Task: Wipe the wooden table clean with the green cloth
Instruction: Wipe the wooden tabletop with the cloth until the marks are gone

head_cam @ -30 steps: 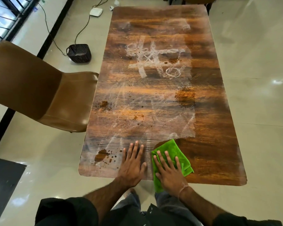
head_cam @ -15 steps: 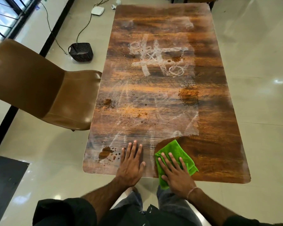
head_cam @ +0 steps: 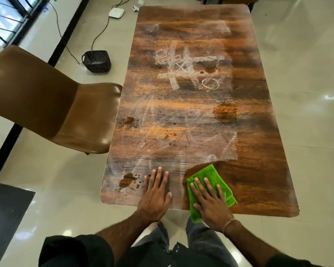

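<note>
Pressing flat, two straight-fingered hands: left (head_cam: 156, 193) on one table (head_cam: 258, 182), right (head_cam: 210, 203) on one green cloth (head_cam: 210, 173).

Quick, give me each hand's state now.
Left hand: open, flat on the wooden table.
Right hand: open, pressing the green cloth.

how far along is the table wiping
Early. Done: the right strip of the wooden table looks dark and haze-free. In hand: the right hand presses the green cloth flat at the near edge; the left hand rests flat beside it. Left: the white scribbles, the haze across the middle and the brown spots.
</note>
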